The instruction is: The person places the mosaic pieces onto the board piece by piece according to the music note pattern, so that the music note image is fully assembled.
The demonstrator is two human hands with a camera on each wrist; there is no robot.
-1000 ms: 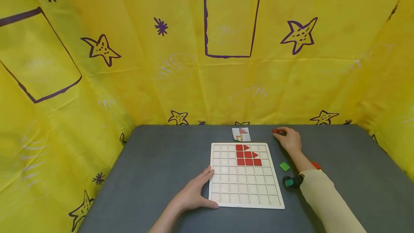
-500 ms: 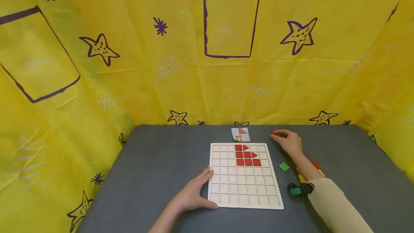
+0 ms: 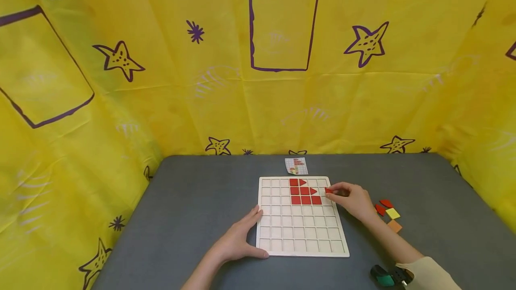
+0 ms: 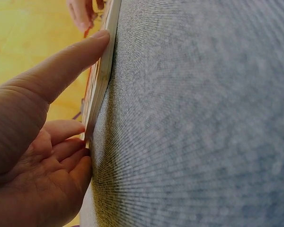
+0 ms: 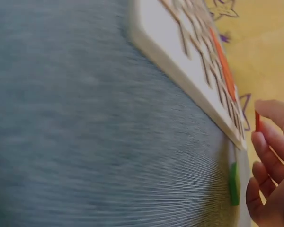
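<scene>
My left hand (image 3: 238, 238) rests at the near left corner of a white gridded board (image 3: 282, 232), thumb on the front edge and fingertips along the left side. Red square tiles (image 3: 295, 200) and red triangle tiles (image 3: 313, 191) lie in three rows in the board's upper part. Between thumb and fingers, my right hand (image 3: 354, 200) pinches a small red tile (image 3: 328, 190) over the board's right edge, apart from the placed tiles. In the right wrist view that tile appears edge-on. A green tile (image 5: 234, 184) shows there beside the board; in the head view the hand hides it.
Behind the board lies a small printed card (image 3: 296, 166) with a coloured grid pattern. Right of my right forearm are loose tiles: red (image 3: 386, 203), yellow (image 3: 393, 213) and orange (image 3: 394, 226). All lie on a grey table (image 3: 201, 196) before a yellow curtain (image 3: 161, 102).
My right hand has come from the table's far right, with the red tile pinched, left and nearer to the board's right edge. The loose tiles have come into sight. My left hand stays at the corner.
</scene>
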